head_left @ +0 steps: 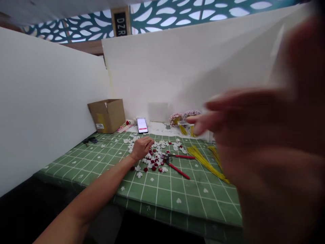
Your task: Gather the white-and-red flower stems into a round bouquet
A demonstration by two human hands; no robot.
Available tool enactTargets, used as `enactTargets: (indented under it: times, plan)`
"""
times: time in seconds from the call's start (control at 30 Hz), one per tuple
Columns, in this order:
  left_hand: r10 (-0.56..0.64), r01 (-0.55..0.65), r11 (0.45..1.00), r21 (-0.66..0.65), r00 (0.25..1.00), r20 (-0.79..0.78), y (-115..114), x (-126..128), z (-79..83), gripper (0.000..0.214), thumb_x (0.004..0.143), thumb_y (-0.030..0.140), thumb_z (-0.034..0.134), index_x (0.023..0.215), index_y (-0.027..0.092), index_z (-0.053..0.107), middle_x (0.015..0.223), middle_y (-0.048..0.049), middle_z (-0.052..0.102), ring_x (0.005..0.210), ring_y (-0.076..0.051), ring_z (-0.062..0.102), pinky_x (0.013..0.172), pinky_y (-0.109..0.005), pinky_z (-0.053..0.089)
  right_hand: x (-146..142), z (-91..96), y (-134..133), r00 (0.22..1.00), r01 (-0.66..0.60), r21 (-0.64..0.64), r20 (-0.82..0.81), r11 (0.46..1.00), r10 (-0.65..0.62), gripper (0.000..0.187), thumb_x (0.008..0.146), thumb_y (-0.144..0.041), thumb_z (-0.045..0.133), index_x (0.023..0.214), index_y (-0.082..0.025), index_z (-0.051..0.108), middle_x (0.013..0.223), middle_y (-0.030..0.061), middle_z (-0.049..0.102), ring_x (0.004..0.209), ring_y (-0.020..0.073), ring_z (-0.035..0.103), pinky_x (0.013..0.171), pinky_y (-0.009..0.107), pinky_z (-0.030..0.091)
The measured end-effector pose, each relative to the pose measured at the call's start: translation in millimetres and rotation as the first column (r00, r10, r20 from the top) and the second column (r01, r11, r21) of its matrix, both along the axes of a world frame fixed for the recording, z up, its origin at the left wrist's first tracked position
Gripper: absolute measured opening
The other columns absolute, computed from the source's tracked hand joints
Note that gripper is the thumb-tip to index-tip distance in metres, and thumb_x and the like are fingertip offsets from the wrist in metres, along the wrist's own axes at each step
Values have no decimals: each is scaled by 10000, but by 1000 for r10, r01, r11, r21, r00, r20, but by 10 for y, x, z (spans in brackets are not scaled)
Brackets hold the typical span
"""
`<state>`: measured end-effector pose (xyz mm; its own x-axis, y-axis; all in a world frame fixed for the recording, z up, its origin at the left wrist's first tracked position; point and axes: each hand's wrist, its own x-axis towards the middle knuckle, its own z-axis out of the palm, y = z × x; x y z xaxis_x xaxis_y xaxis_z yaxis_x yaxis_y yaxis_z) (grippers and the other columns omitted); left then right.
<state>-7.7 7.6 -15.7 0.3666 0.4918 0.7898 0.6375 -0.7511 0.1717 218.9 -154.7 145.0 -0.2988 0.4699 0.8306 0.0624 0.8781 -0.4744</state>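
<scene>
My left hand (142, 148) rests with curled fingers over a scatter of small white flower pieces (158, 146) and dark red beads or centres (153, 168). Whatever those fingers may hold is hidden. Close to the camera on the right, my right hand (243, 128) looms large and blurred, its fingers stretched forward and nothing visible in them. A pair of pliers with red handles (180, 171) lies spread beside the flower pieces. To their right is a bundle of yellow stems (207, 164), partly behind my right hand.
A cardboard box (110, 117) stands at the back left, with a lit phone (142, 125) propped to its right. Pink flower bunches (175, 119) lie by the white back wall (152, 67). Dark keys or a small black item (89, 140) lie left on the green checked tablecloth (162, 189).
</scene>
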Motion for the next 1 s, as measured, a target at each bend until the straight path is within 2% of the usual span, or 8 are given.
enactTargets:
  times: [0.17,0.27,0.53,0.6,0.73,0.8,0.9,1.0]
  plan:
    - [32,-28,998,50,997,-72,-21,2,6,251,942,271,407,861,173,623,772,-51,625,737,-157,567,699,-282,432,44,-565,973,894,319,-111,365,941,-260,312,938,-364,416,1087,-201,637,1079,86,633,1004,231,564,915,415,426]
    - [58,-47,995,94,992,-112,-37,-4,10,249,940,273,408,882,176,630,766,-54,615,728,-160,557,687,-279,419,111,-1015,1401,848,301,-189,501,935,-172,369,934,-379,387,924,-144,671,831,75,676,765,200,602,728,338,475]
    - [-60,52,981,-188,998,-36,-72,57,55,317,937,332,391,791,168,620,760,-54,606,730,-157,539,690,-282,400,237,-1369,1408,775,339,-152,604,928,-184,304,898,-291,422,723,-156,631,622,28,568,593,154,479,590,268,369]
    - [-133,184,859,-478,981,137,-78,69,80,366,929,386,384,720,162,585,678,-31,572,624,-129,501,608,-260,385,241,-1331,1372,760,401,-76,584,913,-285,245,875,-206,428,724,-152,614,699,76,583,720,200,484,691,317,354]
    - [-154,428,386,-817,903,401,-58,48,97,418,884,518,405,701,164,530,538,38,418,411,-69,249,421,-219,210,216,-1298,1333,752,434,-21,559,901,-349,209,848,-123,420,763,-156,608,759,113,583,834,240,462,769,356,321]
    - [-141,384,502,-775,921,364,-41,35,87,421,888,510,410,702,160,551,551,26,450,434,-77,307,447,-220,262,200,-1323,1334,765,409,-62,567,910,-305,214,863,-162,432,732,-156,601,716,96,579,769,218,480,723,332,343]
    - [-116,178,877,-447,980,162,-37,28,70,368,918,411,420,735,160,617,691,-29,581,647,-132,515,648,-259,403,206,-1381,1361,795,313,-193,589,930,-145,334,933,-296,378,745,-155,616,581,28,559,574,151,490,584,262,370]
    - [-51,48,990,-132,999,-18,-65,23,78,303,933,346,419,856,181,661,770,-50,606,747,-160,543,714,-281,408,249,-1418,1395,815,222,-294,580,930,-11,453,974,-388,264,885,-156,643,519,-18,544,486,115,494,517,219,379]
